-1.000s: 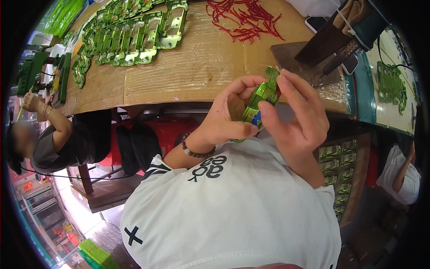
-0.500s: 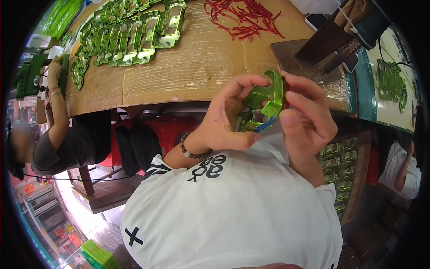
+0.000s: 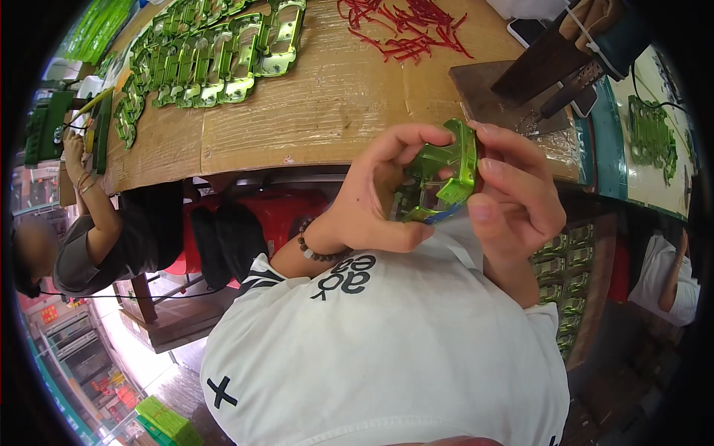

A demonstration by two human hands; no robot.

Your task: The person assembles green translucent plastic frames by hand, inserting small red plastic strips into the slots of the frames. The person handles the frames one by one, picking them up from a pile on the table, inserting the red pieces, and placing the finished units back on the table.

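In front of my chest, just off the table's near edge, a shiny translucent green plastic housing [image 3: 457,167] is held tilted. My left hand [image 3: 368,197] grips it from the left, fingers curled over its upper side and thumb along the bottom. A blue strip [image 3: 446,214] shows at its lower edge. My right hand [image 3: 520,189] has its curled fingers and thumb against the housing's right side; whether something small sits under those fingertips is hidden.
On the brown, film-covered table [image 3: 312,126] lie rows of green housings [image 3: 216,63] and a heap of thin red strips [image 3: 416,30]. A dark plate [image 3: 513,97] carries a tool holder [image 3: 539,56] at right. A tray of housings [image 3: 573,282] sits below. Co-workers [image 3: 89,238] flank me.
The housing has turned slightly in my hands, and my right hand has shifted a little to the right. The co-worker on the left has lowered a hand.
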